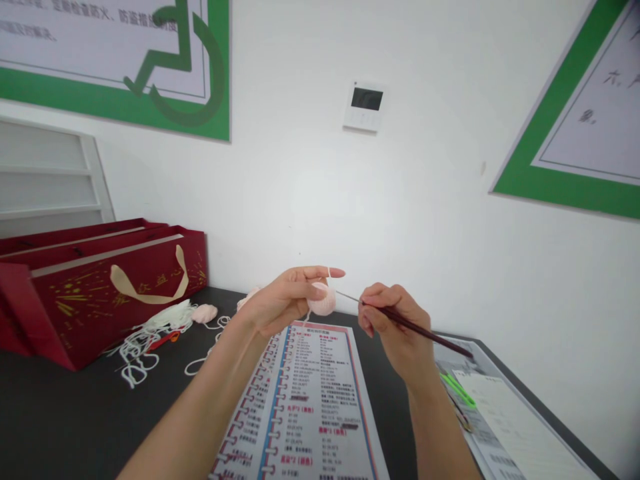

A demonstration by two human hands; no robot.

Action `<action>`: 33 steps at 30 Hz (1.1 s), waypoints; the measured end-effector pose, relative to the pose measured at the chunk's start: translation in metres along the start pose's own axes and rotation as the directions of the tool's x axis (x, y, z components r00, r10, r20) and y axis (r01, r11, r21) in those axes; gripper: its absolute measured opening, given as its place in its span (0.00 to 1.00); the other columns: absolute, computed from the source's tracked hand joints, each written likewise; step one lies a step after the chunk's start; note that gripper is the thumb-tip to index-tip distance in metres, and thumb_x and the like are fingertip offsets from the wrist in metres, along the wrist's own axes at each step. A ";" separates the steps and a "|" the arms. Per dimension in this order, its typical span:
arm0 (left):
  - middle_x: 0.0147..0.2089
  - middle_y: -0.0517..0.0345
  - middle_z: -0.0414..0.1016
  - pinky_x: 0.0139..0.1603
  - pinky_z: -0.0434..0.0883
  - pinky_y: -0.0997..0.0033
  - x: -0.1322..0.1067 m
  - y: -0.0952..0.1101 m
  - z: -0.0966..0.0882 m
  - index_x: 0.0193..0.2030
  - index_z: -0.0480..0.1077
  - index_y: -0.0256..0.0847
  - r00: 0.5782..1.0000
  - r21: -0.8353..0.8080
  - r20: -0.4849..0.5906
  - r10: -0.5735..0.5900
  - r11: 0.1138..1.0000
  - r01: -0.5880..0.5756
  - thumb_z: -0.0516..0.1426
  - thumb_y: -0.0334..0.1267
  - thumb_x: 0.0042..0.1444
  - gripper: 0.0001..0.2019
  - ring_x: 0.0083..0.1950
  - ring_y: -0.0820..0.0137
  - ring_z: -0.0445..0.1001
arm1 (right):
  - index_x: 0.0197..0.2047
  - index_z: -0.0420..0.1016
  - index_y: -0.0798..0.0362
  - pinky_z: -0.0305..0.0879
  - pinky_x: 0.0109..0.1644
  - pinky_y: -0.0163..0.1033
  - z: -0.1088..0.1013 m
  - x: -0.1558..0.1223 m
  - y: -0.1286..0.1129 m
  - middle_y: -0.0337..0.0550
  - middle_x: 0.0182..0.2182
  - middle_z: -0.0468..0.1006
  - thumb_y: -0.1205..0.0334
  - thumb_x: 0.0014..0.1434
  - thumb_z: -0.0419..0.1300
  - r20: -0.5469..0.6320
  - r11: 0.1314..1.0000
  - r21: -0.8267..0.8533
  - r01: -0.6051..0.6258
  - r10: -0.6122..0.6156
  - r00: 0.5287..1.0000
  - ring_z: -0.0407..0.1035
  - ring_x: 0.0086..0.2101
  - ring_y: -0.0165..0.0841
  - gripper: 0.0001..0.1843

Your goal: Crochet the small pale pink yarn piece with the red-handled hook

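My left hand [290, 293] pinches a small pale pink crochet piece [323, 300] between thumb and fingers. A strand of yarn loops over its stretched index finger. In my right hand [395, 320] is a crochet hook [425, 331] with a dark brown handle and a thin metal shaft. The shaft points left, its tip at or just behind the right edge of the pink piece; whether it sits in a stitch I cannot tell. Below both hands lies a printed pattern sheet [325, 393] with a spiral-binding design.
Red gift bags [115, 287] stand at the left against the wall. Beside them lie tangled white yarn [145, 347], a small pink piece [205, 313] and an orange-red item [163, 340]. Papers [515, 413] with a bright green tool [459, 390] are at the right on the black table [65, 420].
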State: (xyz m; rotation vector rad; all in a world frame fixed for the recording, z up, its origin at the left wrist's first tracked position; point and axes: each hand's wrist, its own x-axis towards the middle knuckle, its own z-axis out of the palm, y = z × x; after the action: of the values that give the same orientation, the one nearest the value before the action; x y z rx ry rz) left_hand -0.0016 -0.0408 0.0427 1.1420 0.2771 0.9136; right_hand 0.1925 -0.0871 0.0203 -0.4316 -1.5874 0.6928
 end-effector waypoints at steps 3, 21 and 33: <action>0.27 0.58 0.72 0.29 0.62 0.76 -0.001 0.001 -0.004 0.48 0.75 0.31 0.998 0.029 0.046 -0.053 0.998 0.052 0.64 0.29 0.46 0.19 0.26 0.78 0.67 | 0.35 0.73 0.49 0.54 0.22 0.32 -0.001 0.002 -0.002 0.37 0.30 0.71 0.70 0.58 0.62 0.011 0.991 0.116 -0.064 0.063 0.998 0.62 0.22 0.24 0.06; 0.28 0.65 0.71 0.38 0.63 0.71 0.003 -0.018 0.028 0.51 0.70 0.39 0.947 0.301 -0.145 0.287 0.924 -0.234 0.62 0.32 0.52 0.18 0.30 0.75 0.69 | 0.30 0.68 0.51 0.63 0.25 0.33 0.022 0.011 0.002 0.33 0.22 0.70 0.66 0.59 0.60 -0.188 0.933 0.338 -0.119 0.192 0.963 0.63 0.23 0.27 0.06; 0.28 0.64 0.71 0.37 0.62 0.71 0.000 -0.013 0.031 0.48 0.70 0.37 0.920 0.361 -0.224 0.321 0.904 -0.228 0.62 0.31 0.50 0.17 0.31 0.75 0.68 | 0.31 0.68 0.51 0.63 0.25 0.36 0.001 0.007 0.000 0.33 0.22 0.68 0.65 0.59 0.60 -0.138 0.991 0.088 -0.105 0.117 0.983 0.63 0.22 0.27 0.06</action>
State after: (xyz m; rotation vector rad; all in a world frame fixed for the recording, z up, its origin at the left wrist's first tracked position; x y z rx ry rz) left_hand 0.0240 -0.0627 0.0447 1.3832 0.5217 1.3225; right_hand 0.1903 -0.0832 0.0257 -0.5027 -1.4036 0.7906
